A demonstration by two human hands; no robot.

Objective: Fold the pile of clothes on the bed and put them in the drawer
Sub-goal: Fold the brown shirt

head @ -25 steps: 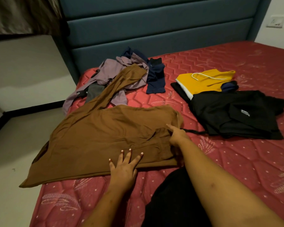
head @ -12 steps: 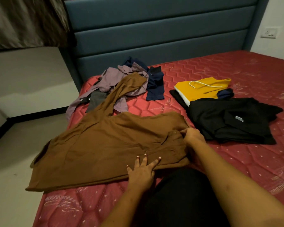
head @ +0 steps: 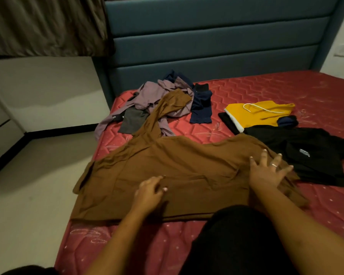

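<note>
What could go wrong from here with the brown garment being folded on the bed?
1. The brown garment overhangs the mattress edge on the left; a tug could slide it onto the floor.
2. Its long upper part lies over the unfolded pile, so folding may drag those clothes along.
3. The right hand presses flat beside the black folded garment; smoothing outward might rumple it.

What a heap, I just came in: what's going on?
A person is folding clothes on the red mattress. The brown garment lies spread out; the right hand presses flat on its right end, the left hand pinches its middle. An unfolded pile waits behind; a black and yellow stack lies at right.
</note>
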